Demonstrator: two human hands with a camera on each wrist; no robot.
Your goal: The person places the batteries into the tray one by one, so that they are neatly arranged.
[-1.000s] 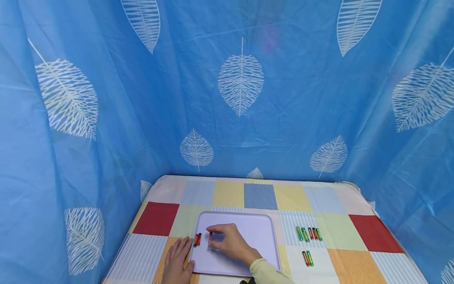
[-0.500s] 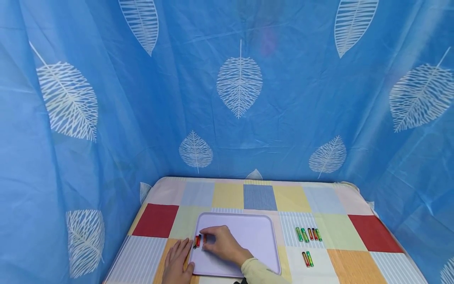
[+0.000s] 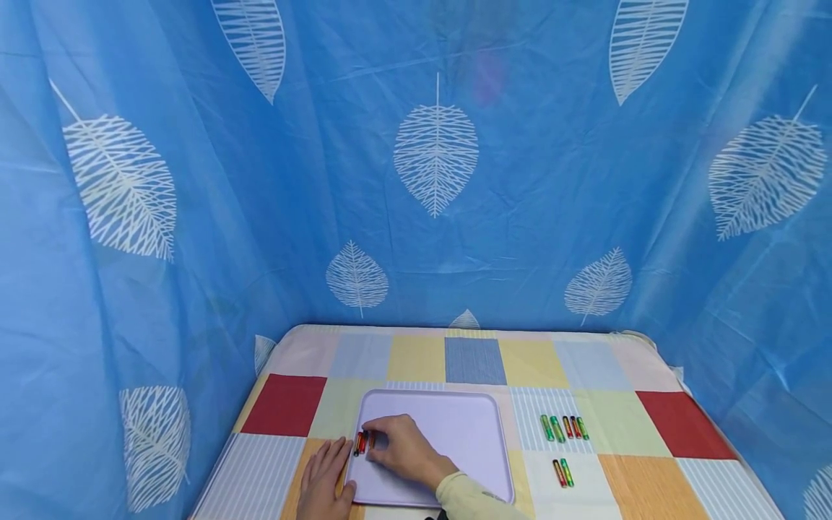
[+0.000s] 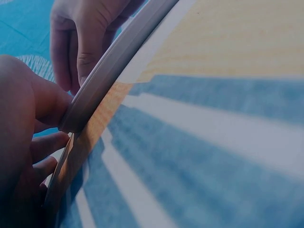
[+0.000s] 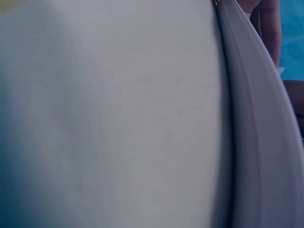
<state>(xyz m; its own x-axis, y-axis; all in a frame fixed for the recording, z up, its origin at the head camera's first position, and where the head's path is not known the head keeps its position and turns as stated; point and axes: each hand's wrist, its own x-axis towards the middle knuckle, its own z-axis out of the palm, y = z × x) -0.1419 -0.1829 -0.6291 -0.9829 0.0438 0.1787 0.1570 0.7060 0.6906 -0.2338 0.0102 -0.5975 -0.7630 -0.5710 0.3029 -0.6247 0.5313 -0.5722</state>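
Note:
My right hand (image 3: 406, 451) pinches a small red battery (image 3: 373, 440) between thumb and forefinger, low over the left part of the pale lilac tray (image 3: 458, 433). Two red-and-black batteries (image 3: 360, 443) lie side by side along the tray's left rim, just left of the pinched one. My left hand (image 3: 327, 477) rests against that left edge with its fingers extended. In the left wrist view the left thumb (image 4: 52, 102) touches the tray rim (image 4: 107, 69). The tray's side wall (image 5: 266, 133) fills the right of the right wrist view.
On the patchwork cloth (image 3: 640, 491), right of the tray, stands a row of several green and red batteries (image 3: 557, 429). Nearer me lie one red battery (image 3: 559, 473) and one green battery (image 3: 568, 473). A blue leaf-print curtain (image 3: 513, 238) surrounds the table.
My right hand has moved left with the pinched battery, bringing it close beside the two lying in the tray. My left hand has stayed at the tray's edge.

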